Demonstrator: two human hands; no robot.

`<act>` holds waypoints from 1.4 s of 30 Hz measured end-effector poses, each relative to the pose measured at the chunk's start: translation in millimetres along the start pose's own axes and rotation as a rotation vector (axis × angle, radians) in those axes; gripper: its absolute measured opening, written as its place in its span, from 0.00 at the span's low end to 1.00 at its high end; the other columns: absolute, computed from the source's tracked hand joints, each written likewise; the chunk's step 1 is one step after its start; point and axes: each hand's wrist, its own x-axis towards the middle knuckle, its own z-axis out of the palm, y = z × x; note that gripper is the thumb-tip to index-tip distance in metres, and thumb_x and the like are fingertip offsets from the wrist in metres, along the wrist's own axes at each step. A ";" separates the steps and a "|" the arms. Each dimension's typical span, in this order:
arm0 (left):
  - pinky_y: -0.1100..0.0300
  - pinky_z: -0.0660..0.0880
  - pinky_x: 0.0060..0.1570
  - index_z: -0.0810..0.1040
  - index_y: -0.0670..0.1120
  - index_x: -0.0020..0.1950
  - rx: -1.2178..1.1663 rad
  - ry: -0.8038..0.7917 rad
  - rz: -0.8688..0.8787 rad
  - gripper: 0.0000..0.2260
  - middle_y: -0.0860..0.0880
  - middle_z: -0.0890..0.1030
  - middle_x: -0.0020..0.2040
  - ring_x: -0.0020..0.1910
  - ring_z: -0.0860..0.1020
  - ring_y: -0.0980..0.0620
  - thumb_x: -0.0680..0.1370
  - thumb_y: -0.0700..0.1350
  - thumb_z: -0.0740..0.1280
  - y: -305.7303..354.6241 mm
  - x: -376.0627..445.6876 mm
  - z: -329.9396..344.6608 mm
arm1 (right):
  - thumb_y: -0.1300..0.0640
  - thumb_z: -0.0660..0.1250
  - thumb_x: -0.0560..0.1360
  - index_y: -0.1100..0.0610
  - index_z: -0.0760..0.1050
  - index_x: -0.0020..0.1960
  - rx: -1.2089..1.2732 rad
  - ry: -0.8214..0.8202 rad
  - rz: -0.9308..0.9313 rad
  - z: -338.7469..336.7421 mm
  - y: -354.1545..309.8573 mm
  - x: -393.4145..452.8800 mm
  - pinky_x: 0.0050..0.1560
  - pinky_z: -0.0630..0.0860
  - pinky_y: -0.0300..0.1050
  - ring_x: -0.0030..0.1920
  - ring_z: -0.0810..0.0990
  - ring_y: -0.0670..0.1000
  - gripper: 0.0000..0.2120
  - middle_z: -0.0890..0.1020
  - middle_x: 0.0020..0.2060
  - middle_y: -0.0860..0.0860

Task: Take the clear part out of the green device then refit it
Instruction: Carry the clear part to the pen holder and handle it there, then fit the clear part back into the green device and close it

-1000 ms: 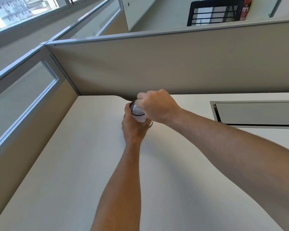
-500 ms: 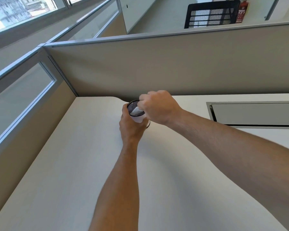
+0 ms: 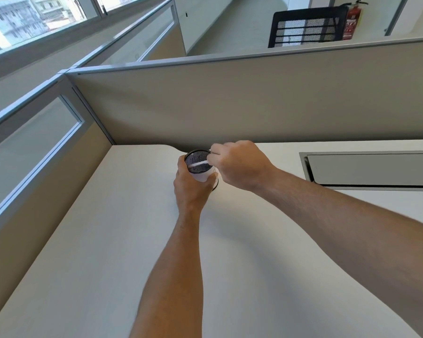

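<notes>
No green device or clear part shows in the head view. My left hand (image 3: 191, 189) is wrapped around a black mesh cup (image 3: 197, 160) at the far side of the desk, tilting its mouth towards me. A white piece (image 3: 204, 176) shows through the cup's lower wall. My right hand (image 3: 239, 164) sits at the cup's right rim, its fingertips pinched on a thin white strip (image 3: 201, 163) that lies across the mouth. What the strip belongs to I cannot tell.
The pale desk top (image 3: 137, 252) runs up to a beige partition (image 3: 254, 103) at the back and a glazed panel (image 3: 27, 152) on the left. A grey cable hatch (image 3: 366, 168) is set into the desk at right.
My right hand has slid off the top of the cup to its right rim, so the open mesh mouth and the white strip now show. The left hand keeps its hold.
</notes>
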 end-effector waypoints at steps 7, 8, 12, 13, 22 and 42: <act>0.59 0.75 0.52 0.67 0.59 0.68 0.002 0.008 -0.004 0.34 0.58 0.80 0.57 0.57 0.80 0.51 0.66 0.55 0.79 -0.2 -1.8 1.3 | 0.57 0.67 0.78 0.53 0.82 0.45 0.438 0.276 0.581 5.4 -0.4 -30.2 0.35 0.74 0.46 0.34 0.77 0.52 0.06 0.82 0.41 0.47; 0.57 0.75 0.55 0.65 0.57 0.71 0.025 0.013 0.003 0.37 0.56 0.79 0.61 0.60 0.79 0.49 0.67 0.55 0.79 -1.0 -3.0 1.9 | 0.55 0.68 0.78 0.52 0.82 0.45 0.568 0.318 0.708 6.3 -0.7 -37.5 0.37 0.74 0.44 0.34 0.77 0.49 0.05 0.83 0.41 0.46; 0.42 0.72 0.66 0.50 0.53 0.82 0.159 0.051 0.025 0.53 0.48 0.64 0.78 0.74 0.68 0.44 0.67 0.56 0.80 -2.4 -16.8 2.8 | 0.54 0.70 0.76 0.52 0.82 0.39 1.124 0.388 1.142 10.5 -7.2 -81.0 0.28 0.71 0.38 0.25 0.80 0.50 0.07 0.85 0.37 0.46; 0.40 0.70 0.67 0.48 0.52 0.82 0.177 0.076 0.034 0.55 0.48 0.59 0.80 0.77 0.64 0.45 0.66 0.57 0.81 -1.5 -23.5 2.8 | 0.54 0.70 0.76 0.53 0.82 0.40 1.214 0.385 1.210 12.8 -11.0 -94.6 0.27 0.69 0.39 0.24 0.79 0.51 0.08 0.86 0.37 0.48; 0.55 0.58 0.73 0.51 0.48 0.83 0.249 -0.043 0.322 0.49 0.53 0.56 0.83 0.81 0.56 0.55 0.71 0.53 0.77 -3.6 -122.9 2.3 | 0.56 0.71 0.77 0.51 0.85 0.40 1.320 0.342 1.515 17.9 -38.3 -199.5 0.29 0.69 0.40 0.24 0.71 0.50 0.08 0.86 0.35 0.49; 0.62 0.73 0.58 0.66 0.56 0.79 0.329 -0.643 0.533 0.34 0.57 0.78 0.69 0.62 0.79 0.52 0.75 0.60 0.72 26.7 -300.3 8.2 | 0.51 0.67 0.78 0.45 0.82 0.43 0.918 0.097 1.538 -47.7 -76.2 -355.2 0.38 0.72 0.39 0.39 0.80 0.36 0.07 0.83 0.36 0.35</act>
